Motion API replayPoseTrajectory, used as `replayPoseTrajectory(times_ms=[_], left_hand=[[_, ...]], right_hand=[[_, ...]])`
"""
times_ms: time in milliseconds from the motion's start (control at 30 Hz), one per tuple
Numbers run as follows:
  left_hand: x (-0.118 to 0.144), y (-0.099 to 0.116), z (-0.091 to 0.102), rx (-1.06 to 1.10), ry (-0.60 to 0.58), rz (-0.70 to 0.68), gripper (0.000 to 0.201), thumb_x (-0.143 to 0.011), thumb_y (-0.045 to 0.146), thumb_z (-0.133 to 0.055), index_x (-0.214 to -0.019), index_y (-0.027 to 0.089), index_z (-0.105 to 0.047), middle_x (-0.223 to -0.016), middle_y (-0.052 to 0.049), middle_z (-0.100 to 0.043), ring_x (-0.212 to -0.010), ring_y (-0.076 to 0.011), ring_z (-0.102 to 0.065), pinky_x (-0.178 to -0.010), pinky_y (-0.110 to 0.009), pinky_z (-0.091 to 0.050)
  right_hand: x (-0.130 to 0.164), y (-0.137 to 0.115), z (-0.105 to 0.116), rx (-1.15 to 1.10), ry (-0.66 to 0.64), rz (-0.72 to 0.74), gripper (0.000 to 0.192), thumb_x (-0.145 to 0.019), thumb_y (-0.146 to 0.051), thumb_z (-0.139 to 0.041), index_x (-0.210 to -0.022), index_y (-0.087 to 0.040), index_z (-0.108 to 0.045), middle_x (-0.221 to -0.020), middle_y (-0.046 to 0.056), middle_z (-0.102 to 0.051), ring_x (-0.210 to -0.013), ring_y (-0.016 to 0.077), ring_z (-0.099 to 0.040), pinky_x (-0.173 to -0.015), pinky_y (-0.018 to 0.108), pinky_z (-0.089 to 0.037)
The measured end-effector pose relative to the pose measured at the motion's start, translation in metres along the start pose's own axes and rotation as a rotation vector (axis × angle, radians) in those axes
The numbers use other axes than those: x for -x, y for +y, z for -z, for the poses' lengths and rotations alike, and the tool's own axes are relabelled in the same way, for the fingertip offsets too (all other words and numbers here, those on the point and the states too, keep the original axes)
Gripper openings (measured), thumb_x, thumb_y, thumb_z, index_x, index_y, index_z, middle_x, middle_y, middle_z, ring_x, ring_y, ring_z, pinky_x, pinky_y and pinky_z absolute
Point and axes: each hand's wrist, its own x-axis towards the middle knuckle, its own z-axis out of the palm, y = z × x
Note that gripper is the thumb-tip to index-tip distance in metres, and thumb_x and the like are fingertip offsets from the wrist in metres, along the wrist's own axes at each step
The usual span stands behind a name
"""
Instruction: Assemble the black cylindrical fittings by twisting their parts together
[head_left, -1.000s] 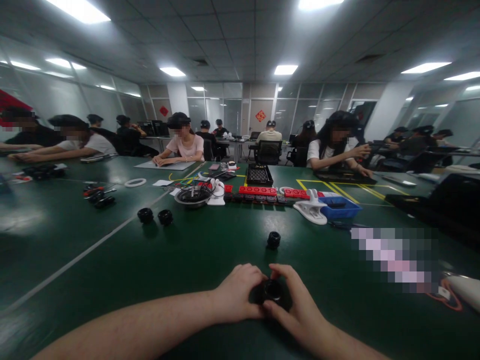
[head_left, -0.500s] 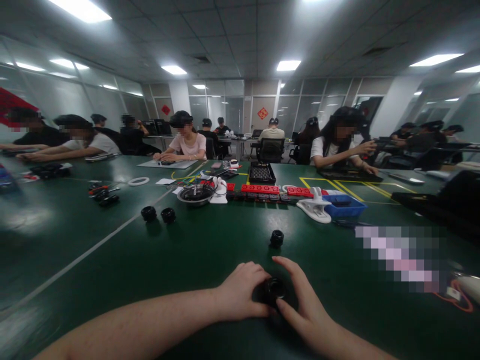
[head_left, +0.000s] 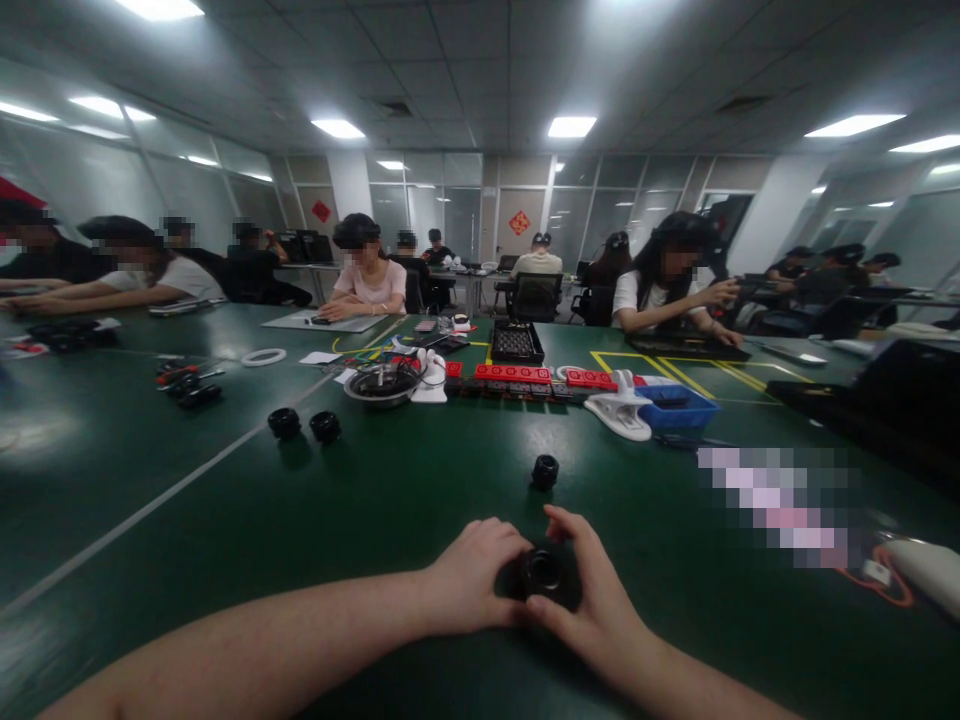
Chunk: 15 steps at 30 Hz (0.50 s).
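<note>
Since a moment ago my view has drifted left; both hands stay clamped on the black ring (head_left: 542,573) on the table (head_left: 375,500). I press my left hand (head_left: 472,572) steady while my right hand (head_left: 592,590) twists

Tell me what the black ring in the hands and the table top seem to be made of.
Black ring: probably matte plastic or rubber; dark and dull, with only a faint glint. Table top: a smooth green mat, perhaps rubber or vinyl; it mirrors the ceiling lights softly.
</note>
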Motion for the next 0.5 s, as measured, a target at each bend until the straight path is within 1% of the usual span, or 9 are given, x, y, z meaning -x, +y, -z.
replayPoseTrajectory(times_ms=[67, 133, 200, 300, 367, 500], left_hand=[[-0.001, 0.000, 0.000, -0.003, 0.000, -0.002, 0.038, -0.067, 0.047, -0.063, -0.091, 0.019, -0.052, -0.091, -0.002, -0.054, -0.083, -0.0193, -0.049, -0.073, -0.029, -0.038], [-0.001, 0.000, 0.000, -0.011, -0.006, 0.007, 0.039, -0.066, 0.045, -0.064, -0.091, 0.018, -0.053, -0.090, -0.002, -0.054, -0.083, -0.0194, -0.049, -0.073, -0.029, -0.038], [0.000, 0.000, 0.001, -0.009, -0.013, 0.017, 0.043, -0.066, 0.046, -0.064, -0.096, 0.019, -0.052, -0.092, -0.003, -0.055, -0.084, -0.0204, -0.049, -0.074, -0.031, -0.039], [0.001, -0.001, 0.001, 0.025, -0.007, -0.013, 0.053, -0.068, 0.051, -0.061, -0.110, 0.021, -0.047, -0.102, -0.004, -0.054, -0.091, -0.0222, -0.049, -0.080, -0.034, -0.037], [0.001, -0.001, 0.001, 0.039, 0.004, -0.030, 0.054, -0.069, 0.052, -0.060, -0.111, 0.021, -0.047, -0.106, -0.005, -0.053, -0.093, -0.0225, -0.048, -0.082, -0.035, -0.036], [0.002, 0.000, 0.001, 0.028, 0.014, -0.015, 0.047, -0.069, 0.052, -0.060, -0.100, 0.019, -0.052, -0.098, -0.004, -0.055, -0.090, -0.0214, -0.049, -0.079, -0.033, -0.037]], right_hand=[[0.000, 0.000, 0.000, 0.015, -0.004, -0.028, 0.059, -0.067, -0.027, -0.060, -0.119, -0.018, -0.032, -0.096, 0.008, -0.050, -0.089, 0.0230, -0.053, -0.080, 0.040, -0.045], [0.001, -0.001, 0.001, -0.008, -0.033, -0.014, 0.055, -0.070, -0.021, -0.055, -0.119, -0.020, -0.031, -0.097, 0.007, -0.052, -0.090, 0.0219, -0.053, -0.082, 0.040, -0.044], [0.003, -0.001, 0.004, -0.064, -0.103, 0.060, 0.056, -0.072, -0.017, -0.048, -0.123, -0.021, -0.026, -0.107, 0.009, -0.051, -0.099, 0.0221, -0.051, -0.087, 0.040, -0.042], [0.006, -0.002, 0.010, -0.103, -0.201, 0.182, 0.063, -0.072, -0.017, -0.043, -0.130, -0.021, -0.018, -0.127, 0.012, -0.040, -0.116, 0.0247, -0.041, -0.094, 0.043, -0.036], [0.006, -0.003, 0.012, -0.082, -0.210, 0.211, 0.064, -0.073, -0.018, -0.043, -0.131, -0.021, -0.016, -0.132, 0.012, -0.035, -0.120, 0.0261, -0.036, -0.097, 0.045, -0.034], [0.003, -0.005, 0.011, -0.045, -0.168, 0.172, 0.060, -0.076, -0.022, -0.046, -0.130, -0.021, -0.020, -0.130, 0.012, -0.037, -0.120, 0.0258, -0.036, -0.097, 0.045, -0.033]])
